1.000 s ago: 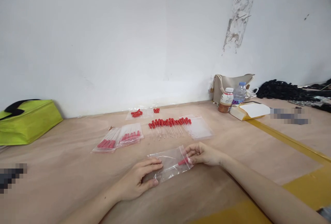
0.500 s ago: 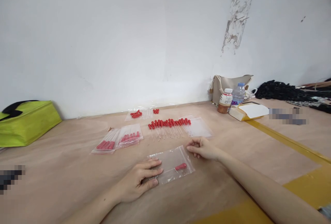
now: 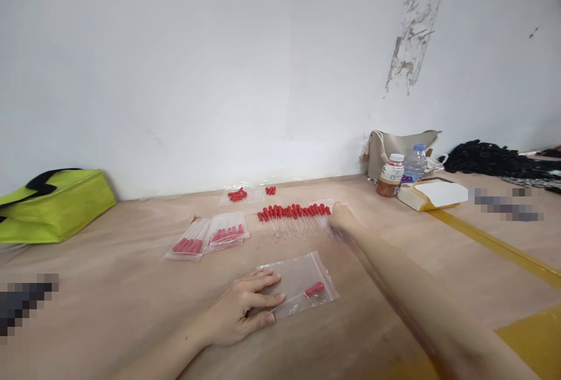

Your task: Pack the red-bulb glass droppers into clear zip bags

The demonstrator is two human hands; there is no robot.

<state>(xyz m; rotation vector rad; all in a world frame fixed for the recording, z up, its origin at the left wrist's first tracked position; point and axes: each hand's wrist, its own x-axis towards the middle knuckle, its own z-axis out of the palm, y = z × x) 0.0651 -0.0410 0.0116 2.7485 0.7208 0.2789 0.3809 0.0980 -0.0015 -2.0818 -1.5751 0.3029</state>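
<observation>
My left hand (image 3: 248,305) lies with fingers spread over the left side of a clear zip bag (image 3: 295,269) on the brown paper. Inside that bag is one dropper with a red bulb (image 3: 314,289), its thin stem pointing toward my left fingers. Farther out, my right hand (image 3: 342,216) has reached the right end of a row of red-bulbed droppers (image 3: 293,211). Its fingers are blurred and mostly hidden, so what they touch cannot be made out. An unfilled-looking zip bag (image 3: 322,201) lies partly behind this hand.
Filled zip bags of droppers (image 3: 228,234) lie left of the row. Loose red bulbs (image 3: 237,194) rest near the wall. At the right stand a brown drink bottle (image 3: 390,175), a water bottle (image 3: 415,162) and a tissue pack (image 3: 432,194). A lime-green bag (image 3: 65,207) sits far left.
My right hand has left the zip bag's right edge and moved forward to the dropper row. My left hand stays on the bag. The view has shifted slightly left.
</observation>
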